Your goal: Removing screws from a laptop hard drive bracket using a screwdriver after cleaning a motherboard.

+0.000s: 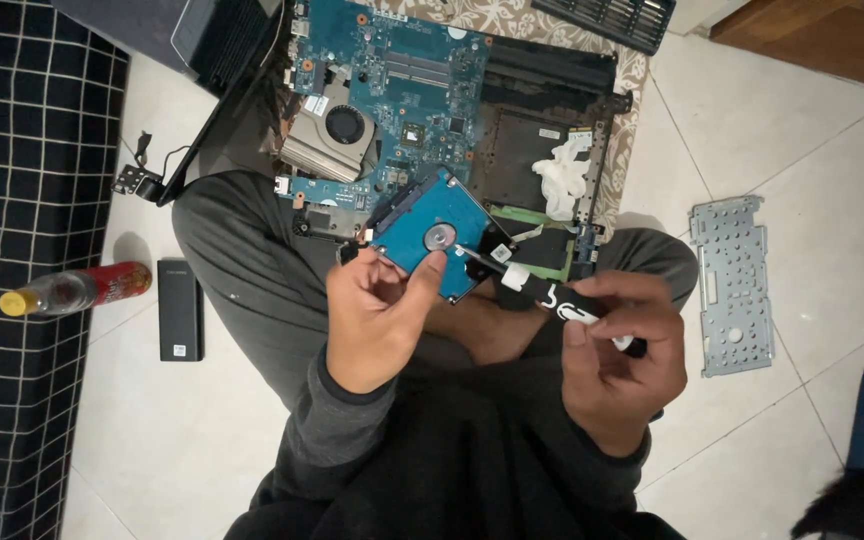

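Note:
My left hand (377,318) holds a small hard drive (439,232) with a blue circuit board facing up, thumb pressed on its near edge. My right hand (620,352) grips a black-and-white screwdriver (549,295) whose tip rests on the drive near its round silver hub. Both hands are above my crossed legs in grey trousers. Beyond the drive lies an opened laptop base with a blue motherboard (392,75) and a grey cooling fan (337,130).
A perforated metal plate (737,285) lies on the white tile floor at right. A black battery pack (180,308) and a red-labelled bottle (77,290) lie at left by a black checked mat (22,200). White crumpled tissue (562,175) sits in the laptop shell.

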